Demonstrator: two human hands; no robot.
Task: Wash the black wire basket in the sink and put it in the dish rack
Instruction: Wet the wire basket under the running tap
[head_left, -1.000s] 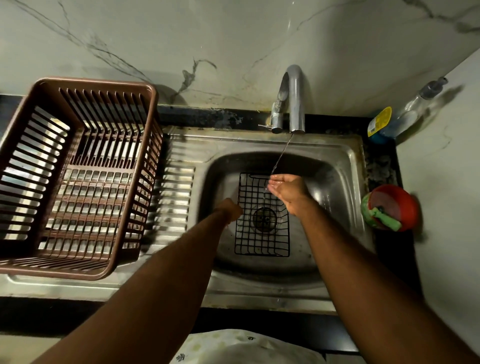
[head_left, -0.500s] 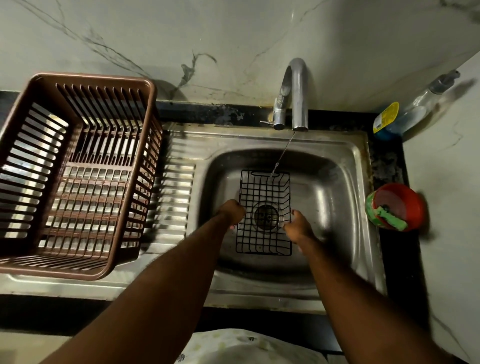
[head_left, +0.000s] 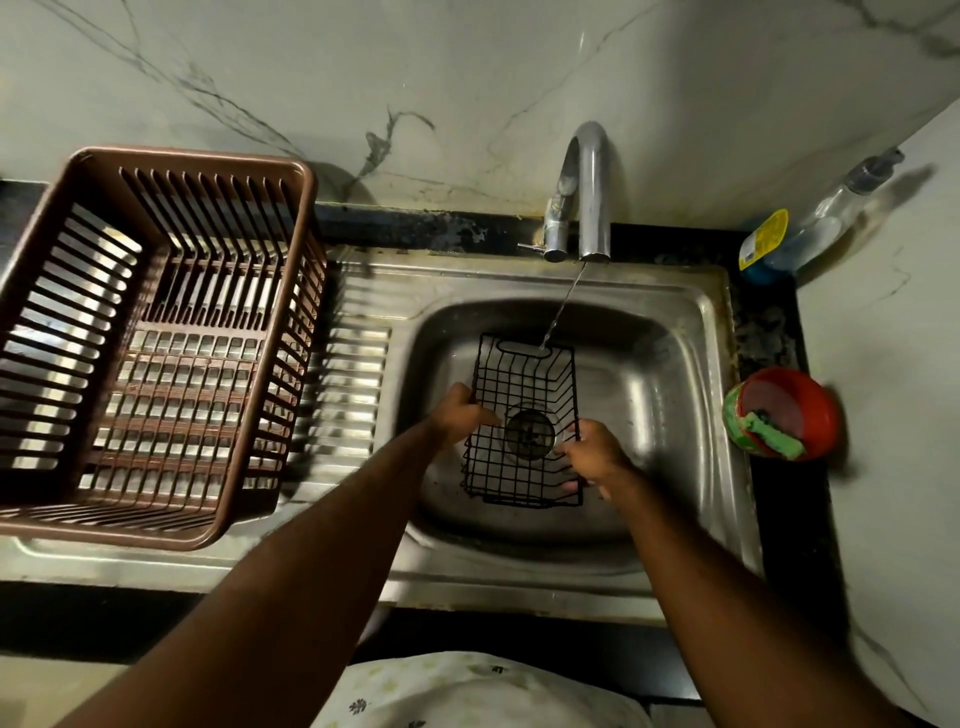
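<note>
Between the two hands, over the drain of the steel sink (head_left: 670, 332), the black wire basket (head_left: 524, 415) is held by its long sides. Its left edge is gripped by the left hand (head_left: 460, 415), whose fingers are curled round the wire near the middle of that side, with some fingertips reaching inside the mesh. Its right edge is gripped by the right hand (head_left: 592, 457), set a little nearer the person than the left grip; the fingers are curled over the rim and at least one is seen beneath the near corner. Both grips are thus closed on the wire, and nothing else is held. Whether the basket is resting on the basin floor or is lifted just clear of it cannot be told. The round drain (head_left: 530, 434) is seen through the mesh, between the two grips. Beyond the grips, at the far end of the basket, a thin stream of water (head_left: 563, 301) is being received from the tap (head_left: 589, 192). Well to the left of the left grip, on the ribbed draining board, the brown dish rack (head_left: 156, 332) is standing with nothing seen inside. To the right of the right grip, on the dark table edge, a red bowl (head_left: 795, 410) with a green scrubber (head_left: 769, 436) is placed, and farther back a soap bottle (head_left: 810, 228) is lying against the wall.
</note>
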